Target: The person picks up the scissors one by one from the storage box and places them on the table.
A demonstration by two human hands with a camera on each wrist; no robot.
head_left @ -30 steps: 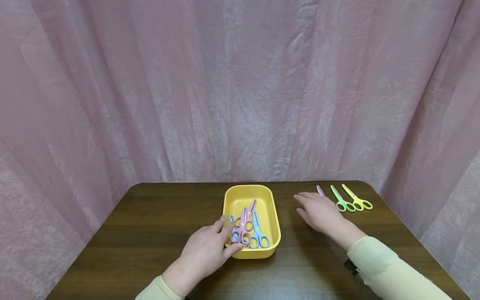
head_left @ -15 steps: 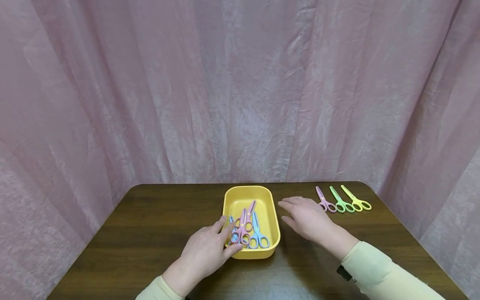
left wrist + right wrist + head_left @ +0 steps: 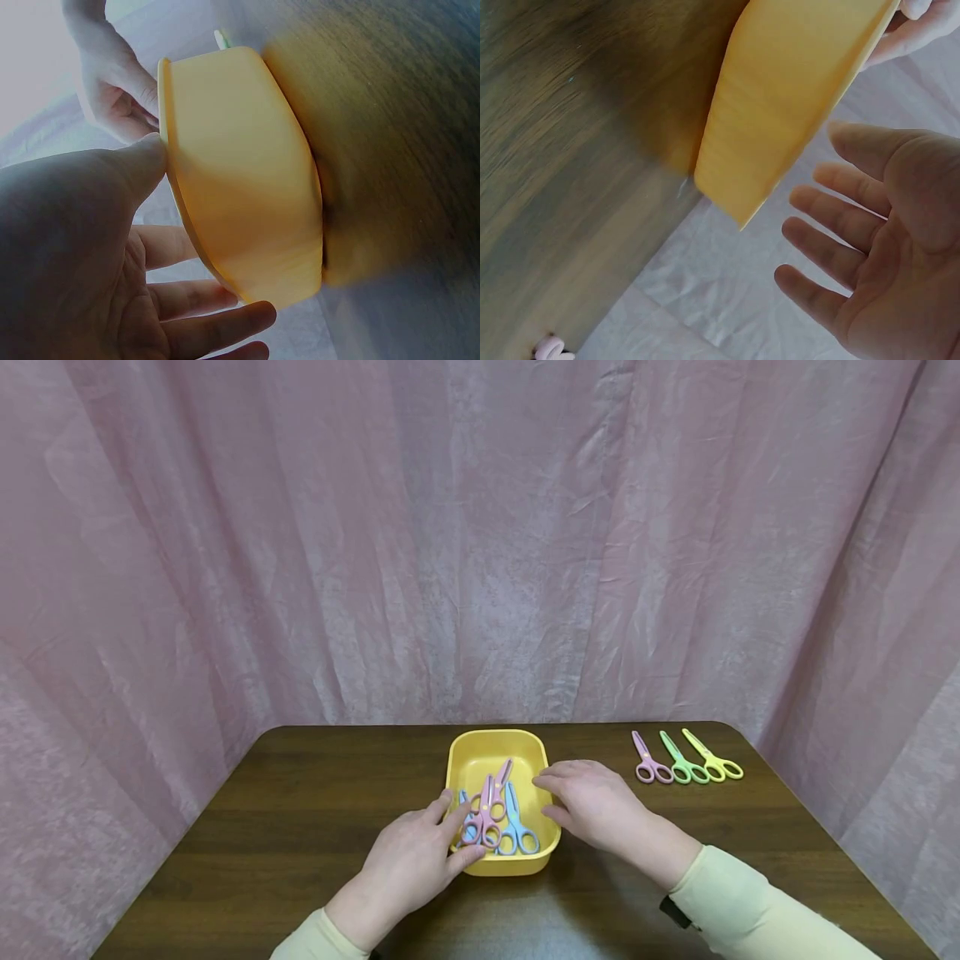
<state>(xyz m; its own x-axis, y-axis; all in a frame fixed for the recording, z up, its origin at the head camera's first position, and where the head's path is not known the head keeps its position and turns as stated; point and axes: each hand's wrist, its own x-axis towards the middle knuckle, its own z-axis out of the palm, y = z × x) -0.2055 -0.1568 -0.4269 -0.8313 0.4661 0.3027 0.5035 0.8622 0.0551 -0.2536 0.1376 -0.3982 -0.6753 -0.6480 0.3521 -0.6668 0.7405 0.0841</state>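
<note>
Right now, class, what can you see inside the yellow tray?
Two pink pairs of scissors and a blue pair. More blue parts show at left, partly covered by the nearer pink pair and left hand; whatever lies beneath cannot be seen.

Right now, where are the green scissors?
In the head view, the green scissors lie on the right of the table, near its back edge, between the purple scissors and the yellow scissors.

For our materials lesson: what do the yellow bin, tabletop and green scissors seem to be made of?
Yellow bin: probably plastic, smooth satin finish; uniform colour, rounded moulded corners.
Tabletop: wood or wood-look laminate, slightly glossy; brown streaked grain, reflection.
Green scissors: handles likely plastic, evenly green; finish and blade material too small to tell.
</note>
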